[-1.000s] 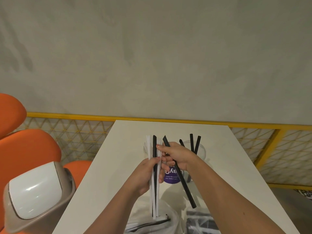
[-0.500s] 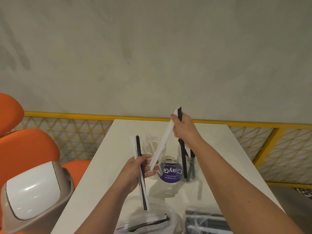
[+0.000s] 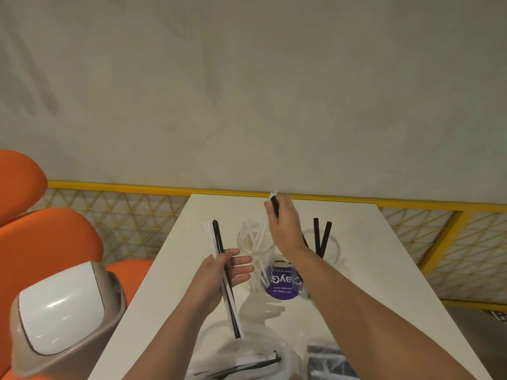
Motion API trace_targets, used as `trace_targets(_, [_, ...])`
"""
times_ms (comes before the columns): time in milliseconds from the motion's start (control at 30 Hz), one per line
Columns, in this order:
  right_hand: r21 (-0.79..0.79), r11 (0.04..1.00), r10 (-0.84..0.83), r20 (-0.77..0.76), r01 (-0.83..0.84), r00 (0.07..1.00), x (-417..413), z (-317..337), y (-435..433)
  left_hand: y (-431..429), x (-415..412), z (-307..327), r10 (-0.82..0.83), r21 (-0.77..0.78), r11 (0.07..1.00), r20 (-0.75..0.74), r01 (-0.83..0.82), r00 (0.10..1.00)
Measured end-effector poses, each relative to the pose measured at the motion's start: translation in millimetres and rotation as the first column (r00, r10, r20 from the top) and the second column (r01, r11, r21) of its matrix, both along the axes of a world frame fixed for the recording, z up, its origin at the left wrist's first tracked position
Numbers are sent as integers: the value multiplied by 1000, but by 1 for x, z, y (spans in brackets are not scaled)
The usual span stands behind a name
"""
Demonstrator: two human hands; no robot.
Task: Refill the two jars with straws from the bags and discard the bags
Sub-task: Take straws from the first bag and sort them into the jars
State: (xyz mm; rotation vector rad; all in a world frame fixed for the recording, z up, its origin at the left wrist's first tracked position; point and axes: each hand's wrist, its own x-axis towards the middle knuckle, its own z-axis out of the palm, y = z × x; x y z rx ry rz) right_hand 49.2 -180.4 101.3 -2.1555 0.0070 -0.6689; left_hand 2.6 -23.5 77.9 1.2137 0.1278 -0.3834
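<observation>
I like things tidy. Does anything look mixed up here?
Slightly. The left jar has white straws and the right jar black straws, yet the right hand holds a black straw with a white one above the left jar.

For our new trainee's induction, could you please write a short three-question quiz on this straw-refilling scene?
1. True or false: the left hand holds nothing.
2. Which straws stand in the right-hand jar? A) white B) black C) none
3. Fill in: the swing-lid bin stands to the ____ of the table.

Key
1. False: it grips black and white straws.
2. B.
3. Left.
</observation>
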Motion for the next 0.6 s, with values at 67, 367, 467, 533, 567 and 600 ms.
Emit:
trace_targets(67, [-42,999,5,-150,-12,989,3,-10,-1,0,0,0,-13,2,1000,9,13,1000])
trace_targets(367, [8,998,67,-133,-66,989,3,19,-26,-7,2,-1,-77,-40,996,16,77,997])
trace_targets(467, [114,989,85,46,-90,995,-2,49,-40,-12,-1,1,-132,-24,991,27,133,991])
trace_targets(533, [219,972,49,152,-83,987,-3,62,-51,-15,-3,2,-169,25,985,51,168,984])
trace_targets(567, [271,960,25,185,-76,982,-3,64,-57,-16,-3,2,-186,47,982,62,183,981])
trace_targets(600, [316,946,3,200,-67,980,-2,63,-62,-17,-3,1,-202,58,978,68,199,977])
